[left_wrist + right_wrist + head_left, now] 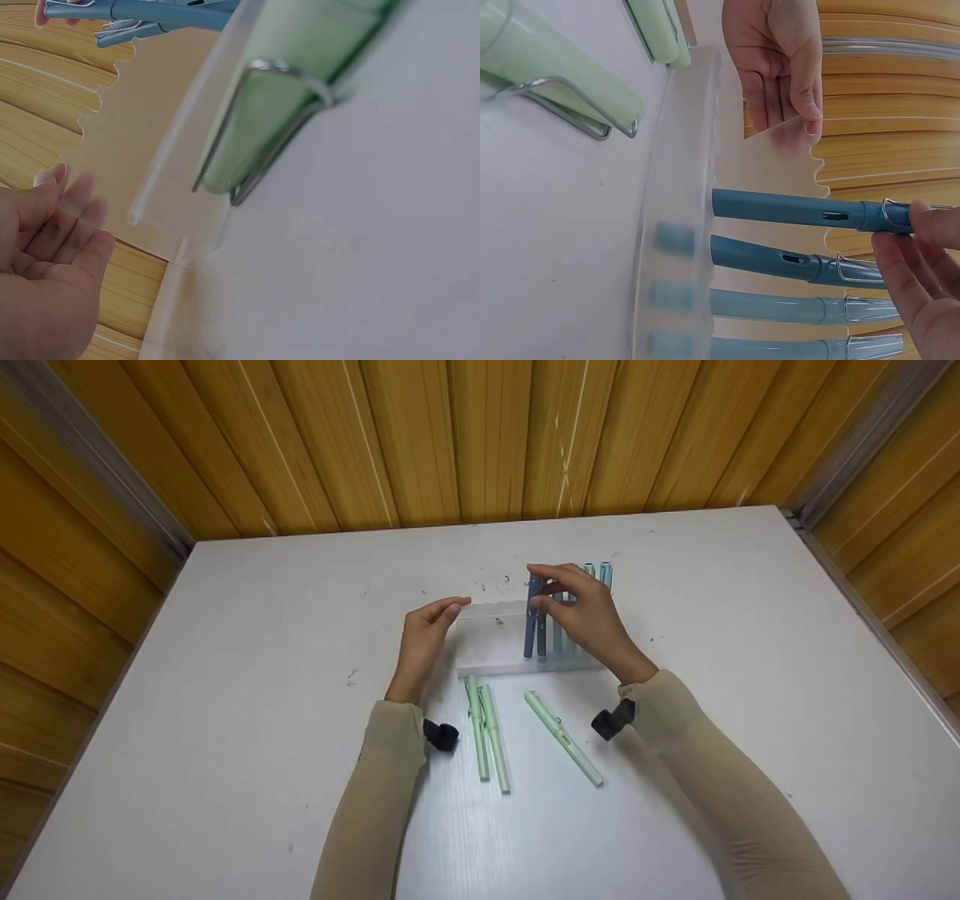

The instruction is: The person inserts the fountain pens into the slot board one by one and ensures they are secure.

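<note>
Right hand [581,611] pinches the cap end of the leftmost dark-blue pen [795,211], standing at the clear pen rack's [491,641] right half. Left hand [424,634] relaxed, fingers flat on the rack's 9 o'clock end. Lower the pen straight, keep rack braced. Empty notches at 9 o'clock; three green pens [487,735] at 6 o'clock; surface [262,660] edges well apart.

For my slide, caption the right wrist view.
Right hand pinches a dark blue pen standing in the clear holder; left hand steadies its scalloped back.
</note>
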Demonstrator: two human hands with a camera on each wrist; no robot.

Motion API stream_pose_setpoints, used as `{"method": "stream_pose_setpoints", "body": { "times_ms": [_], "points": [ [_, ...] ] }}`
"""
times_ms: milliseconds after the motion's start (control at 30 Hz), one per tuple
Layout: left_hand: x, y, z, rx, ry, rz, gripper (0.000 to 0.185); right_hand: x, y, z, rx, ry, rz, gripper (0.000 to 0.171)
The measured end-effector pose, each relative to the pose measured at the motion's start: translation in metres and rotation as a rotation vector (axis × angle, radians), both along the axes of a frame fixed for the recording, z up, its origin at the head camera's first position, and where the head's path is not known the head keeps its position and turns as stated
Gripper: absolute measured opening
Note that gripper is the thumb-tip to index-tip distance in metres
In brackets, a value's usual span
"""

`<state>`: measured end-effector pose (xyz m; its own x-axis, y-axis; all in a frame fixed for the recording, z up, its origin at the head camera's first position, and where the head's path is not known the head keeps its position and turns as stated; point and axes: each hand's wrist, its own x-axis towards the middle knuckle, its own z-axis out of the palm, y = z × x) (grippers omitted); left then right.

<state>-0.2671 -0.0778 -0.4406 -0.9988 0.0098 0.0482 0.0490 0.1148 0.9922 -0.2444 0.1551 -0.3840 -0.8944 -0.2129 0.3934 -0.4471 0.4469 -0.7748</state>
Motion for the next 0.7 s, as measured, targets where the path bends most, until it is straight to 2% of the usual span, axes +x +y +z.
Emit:
{"method": "stream_pose_setpoints", "body": {
  "times_ms": [300,533,700],
  "points": [
    [0.0016,-0.0011,0.0003,0.034,0.04,-0.036,0.028,-0.0014,-0.0002,-0.0049,0.06,0.022,0.011,0.044],
    [0.0015,-0.0005,0.0002,0.007,0.044,-0.018,0.027,-0.0034,0.0009,-0.0041,0.094,0.018,-0.019,0.041],
    [0.0016,-0.0004,0.0005,0.002,0.037,-0.012,0.026,-0.0048,0.0006,-0.0041,0.123,0.081,-0.026,0.04]
  ]
}}
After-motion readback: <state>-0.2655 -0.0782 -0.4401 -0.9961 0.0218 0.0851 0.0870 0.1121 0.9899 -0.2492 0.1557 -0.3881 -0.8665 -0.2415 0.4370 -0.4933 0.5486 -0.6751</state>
